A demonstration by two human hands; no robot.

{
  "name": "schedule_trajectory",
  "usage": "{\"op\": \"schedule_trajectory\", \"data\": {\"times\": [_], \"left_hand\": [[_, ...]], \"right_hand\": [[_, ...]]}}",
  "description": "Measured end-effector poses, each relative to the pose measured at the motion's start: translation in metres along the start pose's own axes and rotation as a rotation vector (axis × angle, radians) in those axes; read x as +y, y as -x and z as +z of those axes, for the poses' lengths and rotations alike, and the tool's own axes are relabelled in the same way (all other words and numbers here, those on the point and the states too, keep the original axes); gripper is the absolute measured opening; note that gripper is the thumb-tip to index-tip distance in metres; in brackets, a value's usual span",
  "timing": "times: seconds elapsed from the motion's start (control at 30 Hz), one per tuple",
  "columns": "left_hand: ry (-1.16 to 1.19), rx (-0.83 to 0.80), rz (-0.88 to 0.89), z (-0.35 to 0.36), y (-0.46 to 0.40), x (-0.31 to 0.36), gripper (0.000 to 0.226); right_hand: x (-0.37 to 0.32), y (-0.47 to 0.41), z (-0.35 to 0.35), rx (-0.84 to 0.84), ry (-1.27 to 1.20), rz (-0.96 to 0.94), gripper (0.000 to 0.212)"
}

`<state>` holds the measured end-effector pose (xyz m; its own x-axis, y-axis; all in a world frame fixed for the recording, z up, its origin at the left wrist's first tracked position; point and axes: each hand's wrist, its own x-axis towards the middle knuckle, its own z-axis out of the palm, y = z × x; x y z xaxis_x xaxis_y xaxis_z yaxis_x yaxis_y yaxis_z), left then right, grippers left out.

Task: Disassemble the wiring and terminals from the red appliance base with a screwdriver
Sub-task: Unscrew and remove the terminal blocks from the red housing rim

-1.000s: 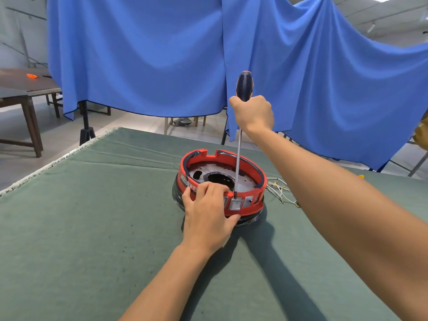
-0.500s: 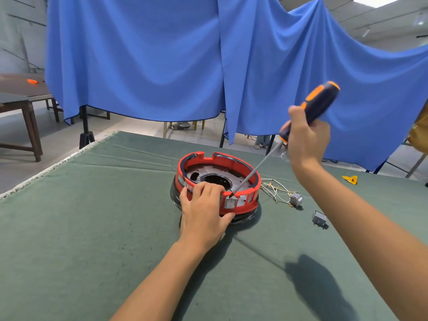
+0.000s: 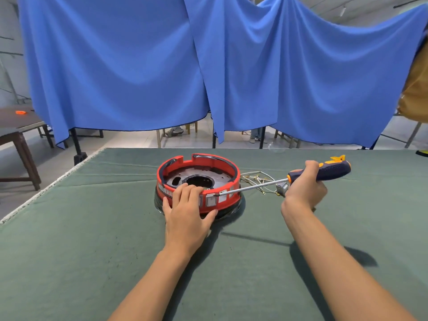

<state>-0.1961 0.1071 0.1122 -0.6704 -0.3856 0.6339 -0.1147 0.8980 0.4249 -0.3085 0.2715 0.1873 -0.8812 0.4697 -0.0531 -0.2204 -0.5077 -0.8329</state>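
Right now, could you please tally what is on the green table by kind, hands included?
Hands: 2, the left hand and the right hand
Red appliance base: 1
Screwdriver: 1
Loose wire bundle: 1
Small grey part beside the wires: 1
Total: 6

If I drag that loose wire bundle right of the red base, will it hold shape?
Probably not: the wire bundle looks thin and tangled, so it likely flops and snags. Its strands seem light; the small metal part beside it may trail along if attached.
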Motion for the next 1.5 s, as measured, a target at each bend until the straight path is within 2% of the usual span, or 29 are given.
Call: {"op": "schedule_trajectory", "data": {"times": [0.1,0.2,0.3,0.5,0.57,0.73,0.9,1.1,1.5], "left_hand": [[-0.022,0.006,0.008,0.0,0.0,0.002,0.049],[-0.041,0.014,0.013,0.002,0.0,0.003,0.049],[-0.074,0.037,0.025,0.004,0.0,0.004,0.051],[-0.066,0.044,0.01,0.007,-0.001,0.006,0.055],[-0.063,0.043,0.008,0.007,-0.001,0.004,0.056],[-0.053,0.038,-0.001,0.008,-0.002,0.005,0.057],[-0.074,0.021,0.007,0.01,-0.002,0.005,0.063],[-0.051,0.014,-0.004,0.012,-0.004,0.005,0.06],[0.077,0.026,0.06,0.01,-0.003,-0.004,0.055]], "right_hand": [[0.012,-0.004,-0.005,0.085,-0.024,0.071,0.047],[0.02,-0.011,-0.01,0.171,-0.036,0.137,0.035],[0.027,-0.02,-0.019,0.214,-0.02,0.177,0.033],[0.038,-0.023,-0.025,0.195,-0.007,0.25,0.028],[0.04,-0.022,-0.024,0.182,0.003,0.246,0.03],[0.041,-0.017,-0.023,0.186,0.005,0.222,0.018],[0.046,-0.02,-0.02,0.219,0.056,0.192,0.023],[0.055,-0.032,-0.005,0.194,0.244,0.187,0.037],[0.076,-0.043,0.023,0.15,0.442,0.2,0.037]]}}
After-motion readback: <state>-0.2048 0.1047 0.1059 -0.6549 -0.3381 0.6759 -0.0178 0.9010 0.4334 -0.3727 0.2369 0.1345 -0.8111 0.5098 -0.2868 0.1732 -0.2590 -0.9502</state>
